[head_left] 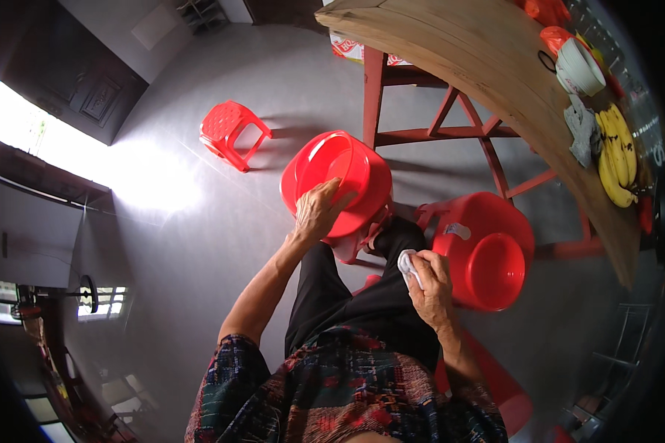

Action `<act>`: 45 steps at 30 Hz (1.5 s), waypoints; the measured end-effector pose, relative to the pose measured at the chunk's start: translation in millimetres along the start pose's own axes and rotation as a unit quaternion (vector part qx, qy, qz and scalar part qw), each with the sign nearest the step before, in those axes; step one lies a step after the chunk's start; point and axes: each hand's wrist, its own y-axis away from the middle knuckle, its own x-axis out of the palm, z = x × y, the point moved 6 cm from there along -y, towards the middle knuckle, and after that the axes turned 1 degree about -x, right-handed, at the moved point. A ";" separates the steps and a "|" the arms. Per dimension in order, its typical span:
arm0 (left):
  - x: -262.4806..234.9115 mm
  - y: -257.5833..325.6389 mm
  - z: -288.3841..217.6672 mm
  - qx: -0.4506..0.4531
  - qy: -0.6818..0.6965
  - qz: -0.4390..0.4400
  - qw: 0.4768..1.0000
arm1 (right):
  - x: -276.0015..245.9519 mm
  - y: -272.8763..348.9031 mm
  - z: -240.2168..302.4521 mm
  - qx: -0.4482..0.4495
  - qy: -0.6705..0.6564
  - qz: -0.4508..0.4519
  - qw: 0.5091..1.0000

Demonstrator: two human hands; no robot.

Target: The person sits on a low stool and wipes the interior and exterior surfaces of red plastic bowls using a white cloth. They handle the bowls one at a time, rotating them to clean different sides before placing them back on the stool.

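In front of me a round red plastic bowl (338, 157) is tilted over the seat of a red stool (377, 181). My left hand (319, 210) is closed on its near rim, thumb to the right, the fingertips partly hidden. A bunched white cloth (406, 266) is pinched in my right hand (430, 289), above my right thigh. Just right of that hand, a second red bowl (497, 272) rests on another red stool (465, 221) that has a small pale label on it.
A small red stool (233, 133) stands on the grey floor at the far left. To the right is a wooden table (480, 52) on red legs, bearing bananas (618, 159), a grey cloth (582, 131), white bowls (580, 68) and red bags (547, 12). Red plastic (488, 376) shows beside my right forearm.
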 end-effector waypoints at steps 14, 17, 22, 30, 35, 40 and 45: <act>65.7 -22.5 51.6 0.141 -0.226 0.007 0.964 | -11.9 23.4 -21.8 0.065 0.015 -0.038 0.997; 67.5 -22.5 46.1 0.115 -0.229 0.011 0.967 | -16.3 28.1 -28.5 0.084 0.027 -0.038 0.995; 71.8 -13.6 70.6 0.171 -0.265 -0.017 0.949 | -33.3 30.2 -38.0 0.090 0.043 -0.060 0.993; 79.3 -7.8 -7.0 0.197 -0.150 -0.077 0.966 | -146.5 102.1 -100.5 0.285 0.252 -0.218 0.899; 134.9 3.6 -88.2 0.183 0.056 0.046 0.980 | -174.5 145.3 -166.3 0.383 0.336 -0.210 0.835; 210.6 17.6 -143.0 0.084 0.159 0.207 0.962 | -158.2 139.9 -197.2 0.425 0.285 -0.179 0.840; 257.5 29.5 -149.4 0.031 0.156 0.233 0.959 | -145.1 152.0 -215.7 0.460 0.230 -0.189 0.837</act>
